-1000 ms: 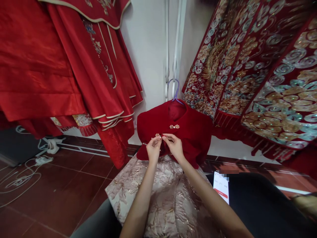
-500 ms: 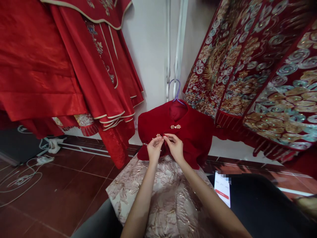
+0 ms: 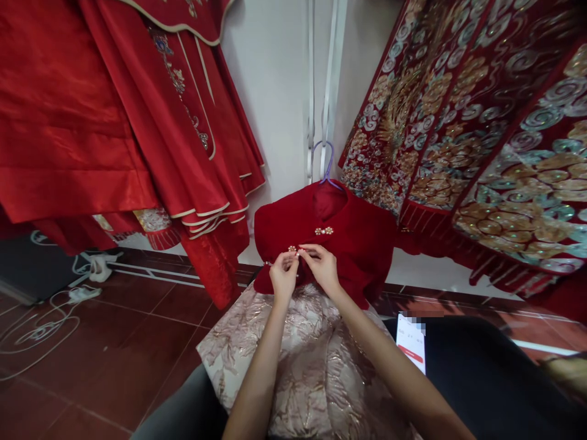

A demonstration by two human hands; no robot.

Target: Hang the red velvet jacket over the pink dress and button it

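Note:
A dark red velvet top [image 3: 362, 244] hangs on a purple hanger [image 3: 326, 165] in front of me, above a pale pink and gold brocade skirt [image 3: 312, 360]. My left hand [image 3: 283, 278] and my right hand [image 3: 321, 267] meet at the top's front, fingers pinched on a small pearl clasp [image 3: 293, 249]. A second pearl clasp [image 3: 323, 231] sits fastened just below the collar.
Red satin garments [image 3: 114, 122] hang at the left. Heavily embroidered red panels [image 3: 481, 134] hang at the right. A phone [image 3: 411, 347] with a lit screen lies on a black surface at the lower right. White cables [image 3: 41, 327] lie on the brown tiled floor.
Both hands stay pinched on the lower clasp with only slight finger shifts. The view has drifted a little.

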